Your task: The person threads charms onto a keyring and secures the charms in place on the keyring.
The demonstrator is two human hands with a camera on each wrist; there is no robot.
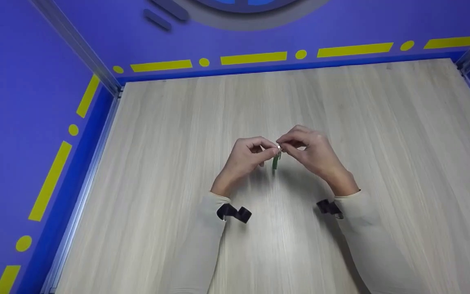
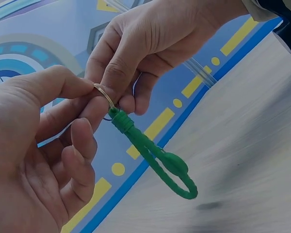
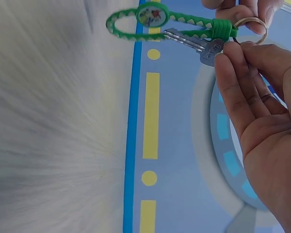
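Note:
Over the wooden table, both hands meet at a metal key ring (image 3: 258, 22). My left hand (image 1: 248, 156) pinches the ring between thumb and forefinger, its other fingers curled loosely in the left wrist view. From the right, my right hand (image 1: 314, 149) pinches the same ring with thumb and fingertips. A green braided strap (image 2: 157, 162) with an oval picture badge (image 3: 152, 16) hangs in a loop from the ring. Beside the strap is a silver key (image 3: 189, 43), its blade pointing along the loop. Right fingertips overlap the key's head in the right wrist view.
The pale wood-grain table (image 1: 169, 163) extends around the hands. Blue walls (image 1: 259, 36) with yellow dashes and dots stand behind and to the left, joined by a metal corner post (image 1: 80, 45). A black camera band (image 1: 233, 212) is on each sleeved wrist.

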